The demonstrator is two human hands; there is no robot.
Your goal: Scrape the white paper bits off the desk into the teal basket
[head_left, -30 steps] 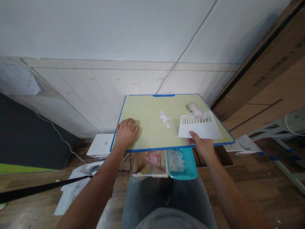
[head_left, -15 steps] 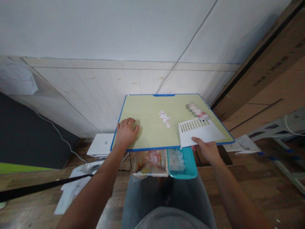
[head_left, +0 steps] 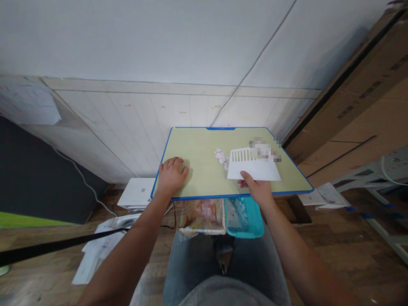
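My left hand (head_left: 173, 175) lies on the left edge of a small yellow-green tabletop (head_left: 197, 148) with a blue rim, fingers loosely spread and nothing in them. Between the thumb and fingers of my right hand (head_left: 260, 191) is a white slotted card (head_left: 253, 171), its row of slots facing away from me. The card is tilted over the right half of the tabletop. Just left of it lies a small cluster of whitish-pink pieces (head_left: 219, 155), its lower right end close to the card. A blurred-out pinkish item (head_left: 263, 149) shows at the card's far right corner.
Below the near edge are a teal bin (head_left: 259, 219) with small clear-white pieces and a box lined with clear plastic (head_left: 204, 231). A white wall (head_left: 159, 42) stands behind the table; large cardboard boxes (head_left: 363, 97) stand at right. A black strap (head_left: 63, 244) crosses the lower left.
My right hand has moved the card left and away from me, up beside the cluster of pieces. The card now lies more level across. My left hand stays on the table edge.
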